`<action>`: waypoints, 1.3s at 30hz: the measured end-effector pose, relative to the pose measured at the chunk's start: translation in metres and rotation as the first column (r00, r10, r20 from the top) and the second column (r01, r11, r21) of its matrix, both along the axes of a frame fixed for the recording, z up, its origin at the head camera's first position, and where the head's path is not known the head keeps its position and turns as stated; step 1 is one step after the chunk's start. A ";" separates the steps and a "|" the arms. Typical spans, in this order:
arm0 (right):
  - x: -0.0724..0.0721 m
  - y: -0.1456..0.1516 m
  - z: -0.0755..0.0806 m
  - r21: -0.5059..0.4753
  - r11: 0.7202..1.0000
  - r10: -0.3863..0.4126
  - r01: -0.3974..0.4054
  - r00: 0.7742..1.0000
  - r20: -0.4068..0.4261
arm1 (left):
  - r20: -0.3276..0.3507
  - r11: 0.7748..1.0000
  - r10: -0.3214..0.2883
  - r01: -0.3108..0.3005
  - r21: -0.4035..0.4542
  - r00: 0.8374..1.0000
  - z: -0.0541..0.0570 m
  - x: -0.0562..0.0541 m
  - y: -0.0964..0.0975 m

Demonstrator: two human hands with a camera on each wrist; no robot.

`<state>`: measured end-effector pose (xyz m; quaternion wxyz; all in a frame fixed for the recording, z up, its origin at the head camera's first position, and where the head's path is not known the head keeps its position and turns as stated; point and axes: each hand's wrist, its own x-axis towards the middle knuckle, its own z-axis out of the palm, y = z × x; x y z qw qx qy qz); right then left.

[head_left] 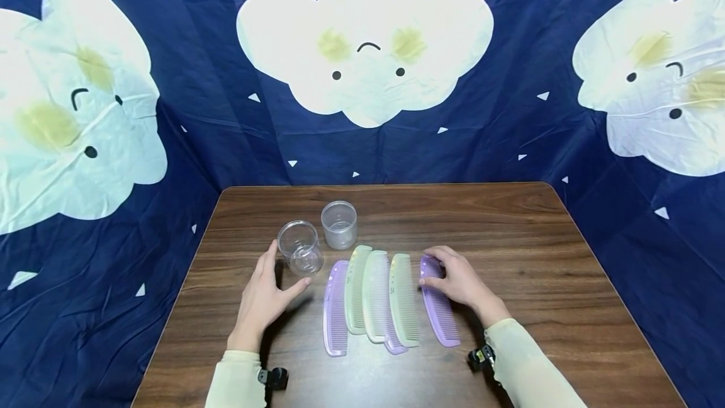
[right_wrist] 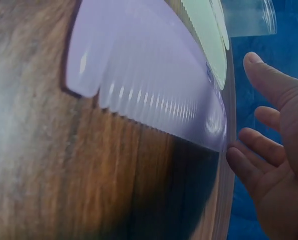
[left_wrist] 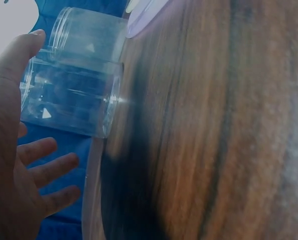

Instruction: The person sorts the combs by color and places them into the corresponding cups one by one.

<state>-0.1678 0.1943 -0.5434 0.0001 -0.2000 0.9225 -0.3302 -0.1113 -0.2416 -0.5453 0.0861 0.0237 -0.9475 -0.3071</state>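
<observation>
My left hand (head_left: 264,303) is beside a clear plastic jar (head_left: 301,250), fingers spread and thumb apart. In the left wrist view that hand (left_wrist: 18,130) shows relaxed fingers with nothing held, and the jar (left_wrist: 71,95) stands upright past the thumb. Over the top end of a purple comb (head_left: 442,320) hovers my right hand (head_left: 461,279), its thumb and fingers apart. The right wrist view shows this hand (right_wrist: 276,135) near the far end of the comb (right_wrist: 143,65), not gripping it; whether a fingertip touches it, I cannot tell.
Left of the right hand lie pale green combs (head_left: 403,301), overlapping, with a purple comb (head_left: 396,348) partly hidden beneath. Another purple comb (head_left: 335,307) lies at their left. A second clear jar (head_left: 339,225) stands behind. Dark blue cloth (head_left: 379,156) surrounds the wooden table (head_left: 510,225).
</observation>
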 end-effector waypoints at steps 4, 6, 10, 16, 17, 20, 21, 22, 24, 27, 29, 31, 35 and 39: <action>-0.002 -0.006 0.002 -0.001 1.000 0.015 -0.015 1.000 0.009 | -0.007 1.000 0.002 -0.002 0.010 1.000 0.000 -0.002 0.002; -0.004 -0.008 0.002 -0.004 1.000 0.021 -0.021 1.000 0.010 | -0.006 1.000 0.004 -0.003 0.014 1.000 0.000 -0.003 0.003; -0.005 -0.013 0.002 -0.014 0.999 0.032 -0.032 0.999 0.006 | 0.001 1.000 0.007 -0.007 0.027 1.000 0.000 -0.004 0.004; -0.008 -0.022 -0.002 -0.025 0.998 0.061 -0.060 0.998 0.026 | 0.003 0.999 0.016 -0.016 0.046 1.000 -0.004 -0.006 0.004; -0.008 -0.023 -0.002 -0.021 0.998 0.066 -0.065 0.997 0.030 | 0.001 0.999 0.019 -0.019 0.050 1.000 -0.005 -0.006 0.004; -0.010 -0.028 -0.002 -0.006 0.997 0.076 -0.076 0.997 0.031 | 0.001 0.997 0.028 -0.028 0.069 1.000 -0.007 -0.008 0.005; -0.011 -0.030 -0.001 -0.004 0.997 0.080 -0.080 0.996 0.027 | 0.000 0.997 0.032 -0.032 0.076 0.999 -0.007 -0.009 0.005; -0.011 -0.031 -0.001 0.000 0.996 0.084 -0.084 0.996 0.021 | -0.001 0.996 0.036 -0.035 0.082 0.999 -0.007 -0.010 0.006; -0.013 -0.034 -0.001 0.010 0.996 0.091 -0.091 0.996 0.006 | -0.004 0.994 0.040 -0.040 0.097 0.999 -0.007 -0.011 0.006; -0.014 -0.037 -0.001 0.012 0.994 0.107 -0.107 0.994 -0.005 | -0.007 0.993 0.047 -0.046 0.111 0.999 -0.007 -0.013 0.005; -0.015 -0.039 -0.002 0.011 0.993 0.114 -0.114 0.993 0.000 | -0.005 0.991 0.053 -0.052 0.126 0.999 -0.007 -0.015 0.005; -0.016 -0.041 -0.002 0.008 0.993 0.122 -0.122 0.993 0.010 | -0.006 0.989 0.058 -0.057 0.138 0.998 -0.007 -0.016 0.005; -0.019 -0.045 -0.004 0.010 0.992 0.128 -0.128 0.991 0.032 | -0.016 0.985 0.064 -0.060 0.160 0.998 -0.008 -0.020 0.005; -0.020 -0.049 -0.005 0.028 0.990 0.136 -0.138 0.989 0.058 | -0.039 0.980 0.064 -0.056 0.191 0.997 -0.009 -0.022 0.006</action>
